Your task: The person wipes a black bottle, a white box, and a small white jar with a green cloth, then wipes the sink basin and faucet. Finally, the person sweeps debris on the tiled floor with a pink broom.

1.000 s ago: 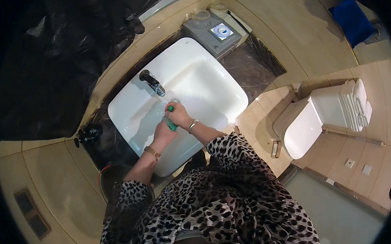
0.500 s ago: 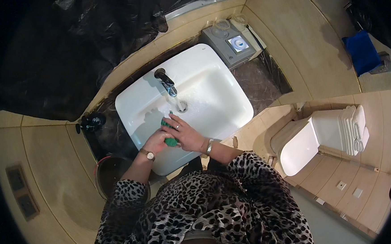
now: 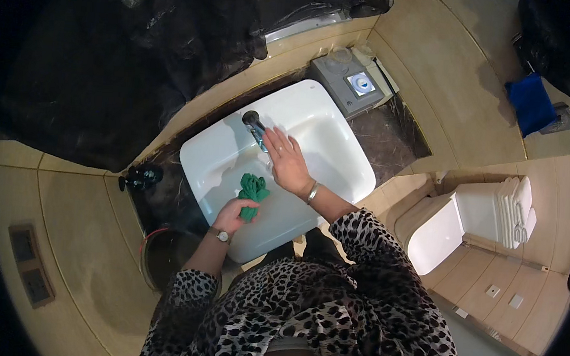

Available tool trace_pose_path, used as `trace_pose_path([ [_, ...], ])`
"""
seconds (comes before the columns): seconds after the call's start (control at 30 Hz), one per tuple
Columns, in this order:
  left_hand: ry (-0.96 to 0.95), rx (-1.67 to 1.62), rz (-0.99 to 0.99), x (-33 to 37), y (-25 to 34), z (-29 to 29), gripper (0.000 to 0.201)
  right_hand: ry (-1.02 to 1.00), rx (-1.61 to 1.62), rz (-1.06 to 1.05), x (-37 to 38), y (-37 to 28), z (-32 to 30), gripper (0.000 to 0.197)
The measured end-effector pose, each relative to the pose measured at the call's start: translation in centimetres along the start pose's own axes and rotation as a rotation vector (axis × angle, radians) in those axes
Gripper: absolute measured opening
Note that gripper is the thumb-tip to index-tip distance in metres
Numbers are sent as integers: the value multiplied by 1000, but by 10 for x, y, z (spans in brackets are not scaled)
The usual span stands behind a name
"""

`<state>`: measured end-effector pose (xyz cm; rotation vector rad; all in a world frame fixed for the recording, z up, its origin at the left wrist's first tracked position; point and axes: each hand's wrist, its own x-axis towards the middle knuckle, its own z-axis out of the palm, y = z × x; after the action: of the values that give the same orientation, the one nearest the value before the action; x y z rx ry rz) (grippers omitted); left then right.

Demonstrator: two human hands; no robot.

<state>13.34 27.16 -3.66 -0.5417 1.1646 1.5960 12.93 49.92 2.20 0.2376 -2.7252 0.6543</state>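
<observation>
A crumpled green cloth (image 3: pixel 252 188) is bunched in my left hand (image 3: pixel 232 215), whose fingers are closed round its lower end over the near left of the white sink (image 3: pixel 354 172). My right hand (image 3: pixel 289 166) reaches to the chrome faucet (image 3: pixel 251 120) with its fingers stretched out and nothing in them. Its fingertips are beside or on the faucet body; whether they touch cannot be made out. The hand covers the spout's end and the drain, so any running water is hidden.
A grey device with a lit screen (image 3: pixel 360 85) stands behind the sink's far right corner. Dark bottles (image 3: pixel 143 178) are at the counter's left end, above a dark bucket (image 3: pixel 166 255). To the right is a white toilet (image 3: pixel 434 242) with folded white towels (image 3: pixel 511 211) behind it.
My hands have come apart from squeezing the green cloth together. My right hand has let go and moved up to the faucet, while my left keeps the cloth, which now spreads more loosely.
</observation>
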Motion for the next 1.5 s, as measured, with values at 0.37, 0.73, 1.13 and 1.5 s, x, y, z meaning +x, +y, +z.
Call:
trace_pose_path([
  [0.37, -293, -222, -126, -26, -8, 15, 23, -334, 601, -195, -62, -28, 19, 80],
  [0.73, -106, 504, 23, -52, 14, 59, 12, -372, 141, -408, -42, -21, 18, 25],
  [1.13, 161, 1729, 963, -18, 6, 39, 18, -308, 449, 232, -79, -38, 60, 15],
  [1.5, 20, 1686, 1293, -2, 33, 75, 48, 50, 1618, 961, -94, -40, 19, 43],
])
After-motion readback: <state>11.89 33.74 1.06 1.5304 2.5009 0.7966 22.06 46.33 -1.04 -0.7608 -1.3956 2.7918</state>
